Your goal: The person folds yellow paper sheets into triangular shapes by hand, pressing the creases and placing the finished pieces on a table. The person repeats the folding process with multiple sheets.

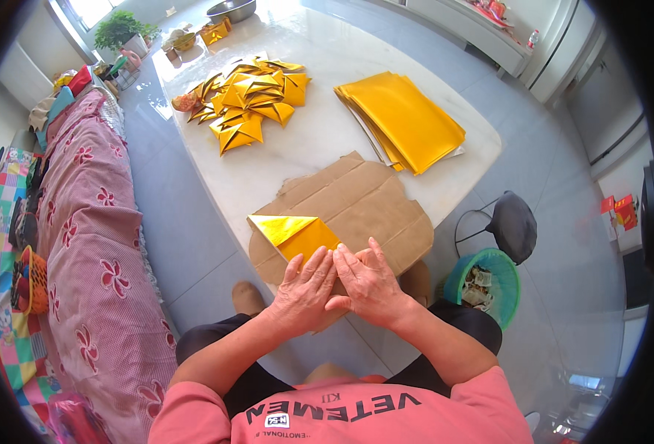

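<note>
Pale desk (479, 140): part-folded gold sheet (308, 238) on cardboard (375, 211). Left hand (302, 294) and right hand (372, 287) at its near edge, fingers (317, 266) extended, pressing rather than gripping. Green bin (511, 280) beside desk holds scraps (478, 290); orange basket (38, 281), left, holds mixed stuff. Metal bowl (232, 12): contents unclear.

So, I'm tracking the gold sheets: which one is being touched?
The part-folded sheet on the brown cardboard, touched by the left hand and right hand; the folded pile and flat stack lie beyond, untouched.
</note>
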The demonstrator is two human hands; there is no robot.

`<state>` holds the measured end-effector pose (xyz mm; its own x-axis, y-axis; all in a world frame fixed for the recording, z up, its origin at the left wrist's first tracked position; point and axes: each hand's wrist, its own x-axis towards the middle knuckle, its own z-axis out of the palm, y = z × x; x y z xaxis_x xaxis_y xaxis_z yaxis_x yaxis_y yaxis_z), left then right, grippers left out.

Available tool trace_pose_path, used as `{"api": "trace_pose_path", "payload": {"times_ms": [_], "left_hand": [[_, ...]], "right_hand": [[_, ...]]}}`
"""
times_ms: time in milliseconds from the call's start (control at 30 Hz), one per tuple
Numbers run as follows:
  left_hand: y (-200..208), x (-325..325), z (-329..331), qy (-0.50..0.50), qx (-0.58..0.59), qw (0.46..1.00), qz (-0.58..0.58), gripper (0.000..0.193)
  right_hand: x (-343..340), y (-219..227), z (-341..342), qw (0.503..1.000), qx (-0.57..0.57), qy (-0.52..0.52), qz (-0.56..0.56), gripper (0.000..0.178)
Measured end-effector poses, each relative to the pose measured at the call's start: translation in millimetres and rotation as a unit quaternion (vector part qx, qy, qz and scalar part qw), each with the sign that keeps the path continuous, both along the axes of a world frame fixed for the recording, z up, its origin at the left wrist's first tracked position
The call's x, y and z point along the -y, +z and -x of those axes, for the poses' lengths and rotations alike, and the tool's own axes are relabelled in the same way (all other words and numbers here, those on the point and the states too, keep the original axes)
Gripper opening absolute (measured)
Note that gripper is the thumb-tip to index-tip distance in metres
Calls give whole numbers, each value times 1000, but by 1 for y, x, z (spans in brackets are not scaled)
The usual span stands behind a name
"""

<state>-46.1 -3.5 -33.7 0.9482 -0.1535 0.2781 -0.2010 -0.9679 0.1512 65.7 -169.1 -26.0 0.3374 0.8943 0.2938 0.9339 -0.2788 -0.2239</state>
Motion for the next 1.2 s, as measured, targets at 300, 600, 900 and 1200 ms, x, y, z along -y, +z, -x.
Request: {"api": "trace_pose_path", "payload": {"times_ms": [300,600,900,1200], "left_hand": [[15,2,5,20,-3,999,-47,72],[9,-7,21,62,-6,991,-118,76],[17,-13,28,96,-52,988,-108,78],[8,-16,16,5,23,1000,4,69]], "right_hand": [[0,-1,0,999,30,4,9,83],[0,-4,0,997,74,9,20,88],[0,-6,0,998,66,10,17,78],[0,-4,0,999,47,9,13,62]]}}
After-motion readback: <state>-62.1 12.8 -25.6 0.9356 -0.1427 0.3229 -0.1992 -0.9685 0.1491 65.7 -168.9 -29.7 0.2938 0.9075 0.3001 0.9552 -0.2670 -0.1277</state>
